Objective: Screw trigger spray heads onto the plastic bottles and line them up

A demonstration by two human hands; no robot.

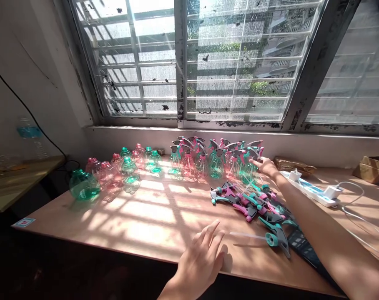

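In my head view, my left hand [203, 255] is empty, fingers loosely spread by the near edge of the table [139, 227]. My right hand [267, 166] reaches farther off, fingers at the sprayer [254, 152] of a green bottle [247, 171]; I cannot tell whether they grip it. Left of those fingers, the row of fitted bottles [216, 168] already wears sprayers. Beyond and left of my left hand, the open bottles [84, 186] are still bare. Loose sprayers [247, 211] lie heaped between my hands.

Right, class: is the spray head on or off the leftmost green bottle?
Off: the leftmost green bottle shows no trigger rising above its top.
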